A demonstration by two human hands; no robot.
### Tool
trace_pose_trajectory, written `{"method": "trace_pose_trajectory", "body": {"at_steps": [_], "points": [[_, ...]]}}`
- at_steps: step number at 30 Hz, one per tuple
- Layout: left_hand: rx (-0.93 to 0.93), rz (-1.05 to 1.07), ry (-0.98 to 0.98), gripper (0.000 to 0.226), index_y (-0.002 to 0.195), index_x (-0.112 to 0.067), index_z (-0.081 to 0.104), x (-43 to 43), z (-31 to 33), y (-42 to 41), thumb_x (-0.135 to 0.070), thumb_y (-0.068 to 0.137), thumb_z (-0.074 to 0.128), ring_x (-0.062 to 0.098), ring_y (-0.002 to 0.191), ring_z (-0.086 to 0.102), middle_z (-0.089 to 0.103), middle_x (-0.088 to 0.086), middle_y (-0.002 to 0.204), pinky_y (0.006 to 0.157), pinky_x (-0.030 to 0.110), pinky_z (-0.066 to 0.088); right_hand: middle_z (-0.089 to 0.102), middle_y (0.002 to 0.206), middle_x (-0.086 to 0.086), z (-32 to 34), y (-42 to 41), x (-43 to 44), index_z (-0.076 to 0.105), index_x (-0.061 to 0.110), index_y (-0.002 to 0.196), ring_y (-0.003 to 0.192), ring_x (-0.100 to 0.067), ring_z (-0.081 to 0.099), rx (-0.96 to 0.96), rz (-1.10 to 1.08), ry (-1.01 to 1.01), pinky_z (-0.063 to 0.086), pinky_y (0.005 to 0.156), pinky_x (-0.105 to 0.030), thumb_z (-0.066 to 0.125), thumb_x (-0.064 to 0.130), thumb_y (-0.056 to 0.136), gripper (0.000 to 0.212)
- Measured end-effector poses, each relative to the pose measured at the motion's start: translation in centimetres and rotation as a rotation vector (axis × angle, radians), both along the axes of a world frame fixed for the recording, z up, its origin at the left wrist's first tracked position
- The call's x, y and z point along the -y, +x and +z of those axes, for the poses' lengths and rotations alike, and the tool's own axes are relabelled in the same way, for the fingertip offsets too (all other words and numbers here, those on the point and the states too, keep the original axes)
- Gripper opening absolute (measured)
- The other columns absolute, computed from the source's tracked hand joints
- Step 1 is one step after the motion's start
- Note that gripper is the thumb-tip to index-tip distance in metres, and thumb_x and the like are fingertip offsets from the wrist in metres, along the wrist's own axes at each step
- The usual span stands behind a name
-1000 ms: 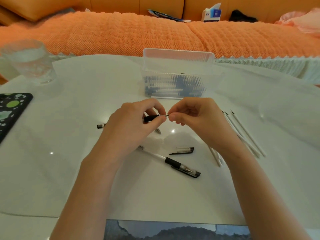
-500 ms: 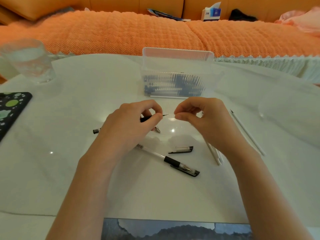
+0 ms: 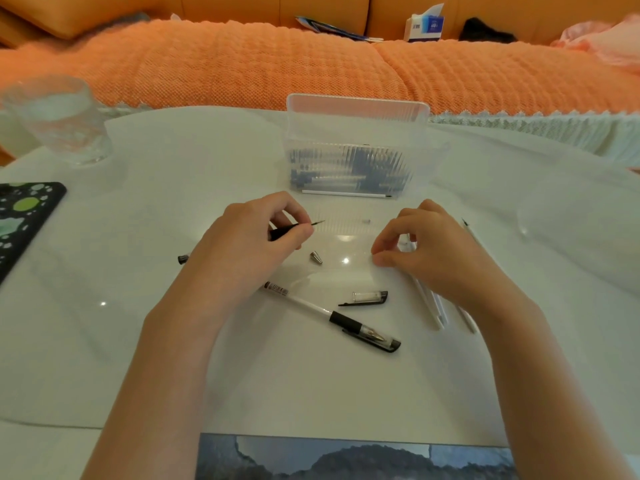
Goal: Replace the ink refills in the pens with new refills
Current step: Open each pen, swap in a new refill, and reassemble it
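Obscured: L hand [image 3: 249,244] wraps most of the open pen [image 3: 282,232], mid-counter. Only its black rubber grip, needle-thin refill tip [image 3: 318,223] and black end plug [image 3: 183,259] show. L hand clamped on it, thumb + index at the grip.

R hand [image 3: 433,251] curled, thumb/index tips nearly together; can't tell if anything is pinched. It covers upper ends of loose white refills [image 3: 434,311] toward the right edge.

Tiny clear bit [image 3: 366,221] between hands, too small to ID.

Ribbed translucent plastic box [image 3: 353,161] near far edge blurs its contents: dark + white rods.

Glossy white counter [image 3: 138,341]. Small metal cone [image 3: 316,258] just beside L hand. Loose clear/black cap [image 3: 369,297] and capped white pen [image 3: 332,317] lie toward near edge. Glass [image 3: 55,123], far-left corner, blurred.
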State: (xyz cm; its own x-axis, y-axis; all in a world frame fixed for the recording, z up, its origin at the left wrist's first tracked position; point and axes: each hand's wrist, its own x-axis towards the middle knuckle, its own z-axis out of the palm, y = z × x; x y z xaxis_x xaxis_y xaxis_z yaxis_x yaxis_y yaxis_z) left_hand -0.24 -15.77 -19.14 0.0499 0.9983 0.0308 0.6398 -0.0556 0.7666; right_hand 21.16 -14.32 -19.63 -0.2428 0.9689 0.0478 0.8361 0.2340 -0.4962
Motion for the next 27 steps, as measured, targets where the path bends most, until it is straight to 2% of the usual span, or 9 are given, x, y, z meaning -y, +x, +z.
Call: {"method": "trace_pose_trajectory", "body": {"at_steps": [3,7,10,14,17,22,25,27], "points": [[0.007,-0.006,-0.004,0.003,0.086,-0.034,0.063,0.1,0.1,0.0,-0.036,0.087,0.061,0.008,0.077,0.06,0.067,-0.013,0.079,0.069,0.029,0.047,0.06,0.081,0.014,0.0,-0.2,0.0,0.07,0.026,0.083,0.085,0.002,0.04,-0.076,-0.02,0.039,0.031,0.072,-0.004,0.071,0.022,0.08,0.005],[-0.001,-0.003,0.007,0.005,0.091,-0.035,0.063,0.1,0.3,-0.2,-0.032,0.088,0.061,0.007,0.082,0.06,0.067,-0.012,0.086,0.071,0.023,0.045,0.06,0.082,0.015,-0.3,-1.9,0.1,0.07,0.026,0.082,0.084,0.004,0.039,-0.165,-0.027,0.09,0.032,0.07,-0.013,0.07,0.027,0.081,0.002],[0.022,0.0,0.007,0.006,0.089,-0.035,0.062,0.2,0.4,-0.4,-0.029,0.088,0.062,-0.002,0.079,0.059,0.067,-0.013,0.082,0.071,0.02,0.045,0.06,0.086,0.012,-0.9,-3.7,0.3,0.07,0.025,0.088,0.089,-0.003,0.039,-0.132,0.014,0.064,0.036,0.073,-0.02,0.069,0.039,0.08,0.016],[0.051,-0.002,0.004,0.007,0.089,-0.033,0.063,0.2,0.5,-0.6,-0.026,0.086,0.065,-0.002,0.074,0.061,0.068,-0.013,0.078,0.073,0.02,0.046,0.058,0.088,0.008,-1.5,-5.1,0.1,0.07,0.021,0.093,0.095,-0.011,0.042,-0.101,-0.003,0.046,0.034,0.073,-0.024,0.072,0.045,0.076,0.029],[0.056,0.011,0.017,0.005,0.089,-0.028,0.065,0.2,0.5,-0.7,-0.025,0.084,0.067,-0.002,0.069,0.061,0.069,-0.012,0.075,0.07,0.016,0.046,0.058,0.088,0.007,-1.5,-5.6,0.0,0.069,0.022,0.092,0.094,-0.011,0.041,-0.103,0.022,0.045,0.034,0.071,-0.022,0.073,0.041,0.076,0.025],[0.064,0.009,0.025,0.005,0.086,-0.025,0.067,0.2,0.6,-0.8,-0.023,0.083,0.069,-0.002,0.065,0.062,0.07,-0.011,0.073,0.063,0.006,0.045,0.061,0.087,0.007,-1.5,-5.8,0.2,0.07,0.02,0.088,0.093,-0.011,0.042,-0.128,0.079,0.027,0.038,0.08,-0.026,0.071,0.031,0.081,0.013],[0.054,0.004,0.02,0.005,0.086,-0.026,0.067,0.2,0.6,-0.9,-0.022,0.082,0.069,-0.002,0.066,0.062,0.07,-0.011,0.074,0.068,0.013,0.048,0.055,0.081,0.015,-1.3,-5.4,0.2,0.069,0.022,0.086,0.089,-0.008,0.044,-0.135,0.065,0.046,0.036,0.077,-0.023,0.069,0.027,0.082,0.007],[0.052,0.002,0.014,0.006,0.085,-0.028,0.067,0.2,0.5,-1.0,-0.023,0.082,0.07,-0.001,0.067,0.062,0.07,-0.012,0.074,0.074,0.021,0.049,0.059,0.082,0.014,-1.0,-4.8,0.0,0.068,0.022,0.084,0.083,-0.004,0.05,-0.224,0.02,0.044,0.037,0.069,-0.017,0.069,0.025,0.083,0.004]]}}
